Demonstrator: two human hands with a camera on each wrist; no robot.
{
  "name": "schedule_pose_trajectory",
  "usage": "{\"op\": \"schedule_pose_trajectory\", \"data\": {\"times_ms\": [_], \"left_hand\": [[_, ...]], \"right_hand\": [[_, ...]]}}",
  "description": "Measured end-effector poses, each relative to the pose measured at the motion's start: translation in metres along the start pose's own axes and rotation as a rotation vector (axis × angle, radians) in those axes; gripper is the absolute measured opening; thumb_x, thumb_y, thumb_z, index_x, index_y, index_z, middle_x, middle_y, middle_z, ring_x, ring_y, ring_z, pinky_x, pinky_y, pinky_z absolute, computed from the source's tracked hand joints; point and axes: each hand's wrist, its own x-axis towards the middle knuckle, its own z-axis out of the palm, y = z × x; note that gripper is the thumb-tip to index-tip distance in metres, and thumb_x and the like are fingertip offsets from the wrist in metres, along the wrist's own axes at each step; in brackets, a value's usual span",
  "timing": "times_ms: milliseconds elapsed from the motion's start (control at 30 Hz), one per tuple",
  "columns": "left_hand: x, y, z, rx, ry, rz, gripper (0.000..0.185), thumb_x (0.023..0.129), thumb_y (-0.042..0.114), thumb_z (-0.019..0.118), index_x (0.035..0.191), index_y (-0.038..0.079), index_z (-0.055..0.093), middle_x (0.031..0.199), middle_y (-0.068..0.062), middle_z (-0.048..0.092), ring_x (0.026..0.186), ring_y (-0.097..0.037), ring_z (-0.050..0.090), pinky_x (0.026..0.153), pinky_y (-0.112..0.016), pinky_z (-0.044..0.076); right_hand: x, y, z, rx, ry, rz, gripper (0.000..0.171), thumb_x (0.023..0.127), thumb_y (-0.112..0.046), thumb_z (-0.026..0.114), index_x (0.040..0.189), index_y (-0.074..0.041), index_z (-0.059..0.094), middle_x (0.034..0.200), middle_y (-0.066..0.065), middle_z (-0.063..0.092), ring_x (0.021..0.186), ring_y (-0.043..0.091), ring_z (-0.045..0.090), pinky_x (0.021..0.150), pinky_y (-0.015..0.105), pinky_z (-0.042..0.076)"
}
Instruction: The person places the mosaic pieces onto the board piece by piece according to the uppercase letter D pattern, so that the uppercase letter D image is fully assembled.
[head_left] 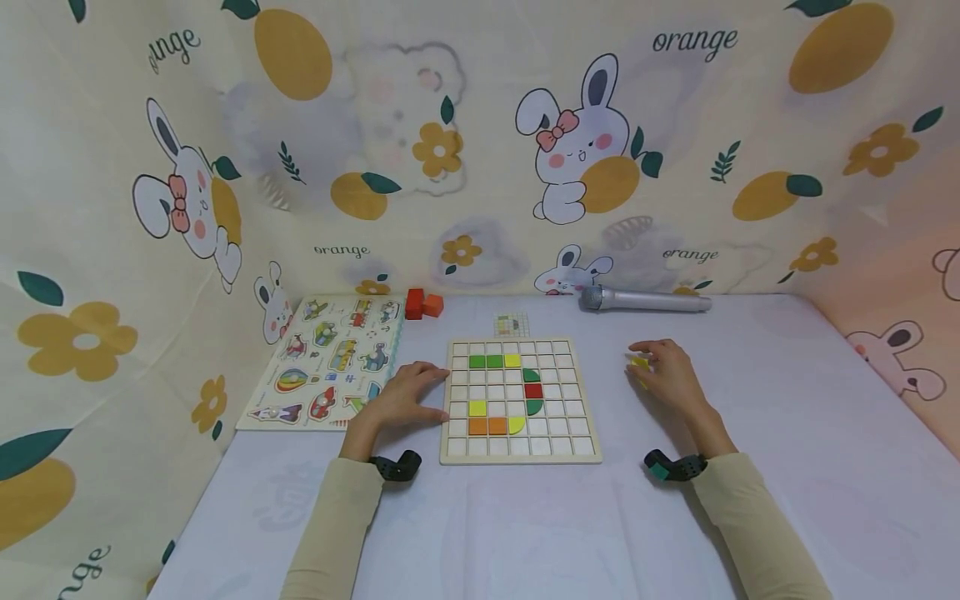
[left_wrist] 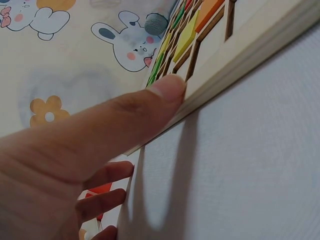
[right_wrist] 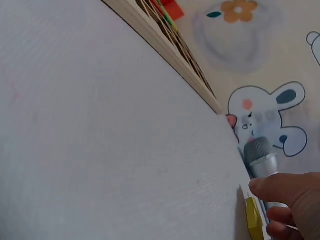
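A wooden grid board [head_left: 577,442] lies at the middle of the table, with green, yellow, red and orange tiles in several cells. My left hand [head_left: 429,395] rests against the board's left edge. In the left wrist view its thumb [left_wrist: 162,92] presses straight on the board's rim [left_wrist: 250,55], and the other fingers [left_wrist: 107,172] lie loosely beside it. My right hand [head_left: 647,363] is to the right of the board, fingers curled over a small yellow tile [head_left: 640,363] on the table. In the right wrist view the fingertips [right_wrist: 280,187] pinch the yellow tile [right_wrist: 252,220].
A silver microphone [head_left: 645,300] lies at the back right. Red and orange blocks [head_left: 422,304] and a small pattern card [head_left: 512,323] sit behind the board. A picture puzzle board [head_left: 330,362] lies at the left. Printed cloth walls enclose the table.
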Motion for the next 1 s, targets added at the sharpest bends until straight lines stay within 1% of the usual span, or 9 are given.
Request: {"op": "schedule_pose_trajectory", "data": {"times_ms": [167,267,400,500,633,767,867,1000], "left_hand": [[0.000,0.001,-0.001,-0.012,0.001,-0.001,0.074,0.072,0.042,0.077,0.137,0.021,0.048,0.142,-0.008,0.039,0.133,-0.029,0.030,0.105,-0.054,0.031],[0.000,0.001,-0.001,-0.011,0.002,0.000,0.074,0.072,0.042,0.077,0.137,0.022,0.048,0.142,-0.007,0.039,0.133,-0.028,0.030,0.105,-0.053,0.031],[0.000,0.001,-0.001,-0.010,0.004,0.006,0.074,0.072,0.042,0.077,0.137,0.021,0.048,0.142,-0.007,0.039,0.133,-0.028,0.030,0.105,-0.053,0.032],[0.001,0.000,0.000,-0.012,0.003,0.008,0.074,0.072,0.042,0.077,0.137,0.021,0.048,0.142,-0.008,0.039,0.133,-0.029,0.030,0.105,-0.053,0.031],[0.001,-0.001,0.001,-0.005,-0.002,0.009,0.074,0.073,0.042,0.077,0.137,0.021,0.048,0.143,-0.008,0.039,0.133,-0.029,0.030,0.105,-0.053,0.031],[0.000,0.000,0.000,-0.006,0.001,0.008,0.074,0.072,0.042,0.077,0.137,0.021,0.048,0.142,-0.008,0.039,0.133,-0.029,0.030,0.105,-0.054,0.031],[0.000,0.000,0.000,-0.007,0.004,0.006,0.075,0.072,0.042,0.077,0.137,0.021,0.048,0.142,-0.008,0.039,0.133,-0.029,0.030,0.105,-0.054,0.031],[0.000,-0.001,0.001,0.000,0.007,0.012,0.074,0.072,0.042,0.077,0.137,0.021,0.048,0.142,-0.008,0.040,0.132,-0.029,0.030,0.105,-0.053,0.032]], "right_hand": [[-0.002,0.002,0.001,-0.018,-0.019,0.016,0.033,0.083,-0.009,0.067,0.113,0.005,0.061,0.108,0.027,0.054,0.095,0.039,0.052,0.080,0.052,0.044],[-0.002,0.003,0.001,-0.019,-0.014,0.004,0.031,0.083,-0.008,0.066,0.110,0.006,0.063,0.106,0.027,0.055,0.093,0.038,0.052,0.078,0.050,0.044],[-0.002,0.004,-0.001,-0.018,-0.002,-0.025,0.027,0.082,-0.005,0.065,0.106,0.007,0.064,0.101,0.027,0.057,0.088,0.036,0.053,0.073,0.047,0.044],[-0.002,0.005,-0.001,-0.024,-0.001,-0.034,0.025,0.083,-0.005,0.065,0.105,0.007,0.065,0.098,0.026,0.058,0.085,0.034,0.053,0.070,0.043,0.044],[-0.001,0.003,0.001,-0.018,0.000,-0.035,0.025,0.085,-0.009,0.066,0.105,0.005,0.065,0.097,0.021,0.059,0.085,0.032,0.056,0.069,0.040,0.047],[0.003,-0.007,0.004,0.023,-0.011,-0.058,0.026,0.086,-0.012,0.067,0.108,0.003,0.066,0.097,0.017,0.060,0.087,0.030,0.056,0.071,0.040,0.048],[0.006,-0.020,0.010,0.049,-0.031,-0.103,0.026,0.085,-0.013,0.067,0.108,0.001,0.066,0.096,0.015,0.061,0.088,0.028,0.056,0.073,0.041,0.047],[0.008,-0.042,0.022,0.082,-0.074,-0.175,0.025,0.084,-0.014,0.069,0.107,-0.003,0.067,0.099,0.010,0.061,0.089,0.024,0.054,0.075,0.040,0.048]]}}
